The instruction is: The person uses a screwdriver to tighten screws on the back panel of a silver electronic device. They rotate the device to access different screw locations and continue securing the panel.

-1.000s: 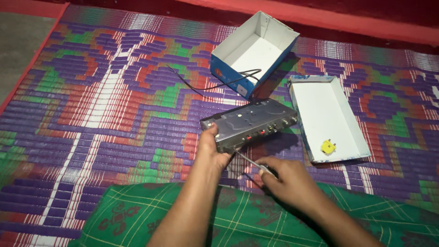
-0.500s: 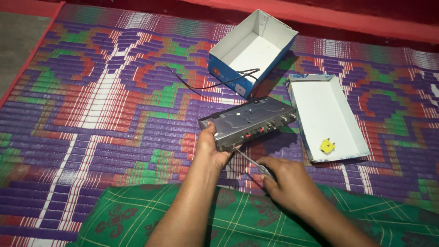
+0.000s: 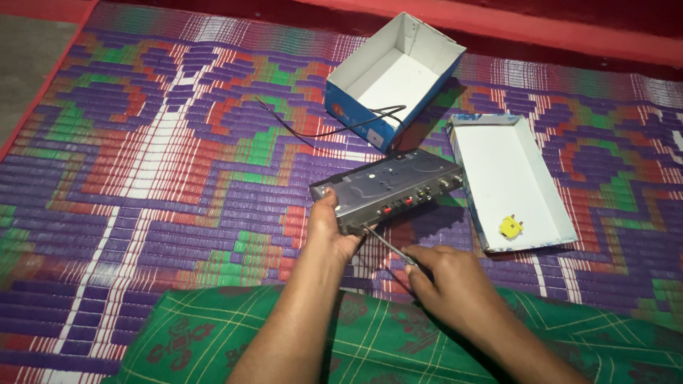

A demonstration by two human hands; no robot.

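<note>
Still, little has changed since a moment ago: the left hand [image 3: 329, 231] stays clamped on the near corner of the grey unit [image 3: 390, 186], which lies on the mat [image 3: 156, 171]. The right hand [image 3: 452, 281] keeps its fingers closed around the screwdriver [image 3: 388, 245], tip at the unit's near edge. Box [image 3: 395, 75] and lid [image 3: 509, 178] are unmoved.

Single head cam, looks steeply down and forward from above the lap, close range; woven mat [image 3: 142, 185] fills frame to its far red edge.
</note>
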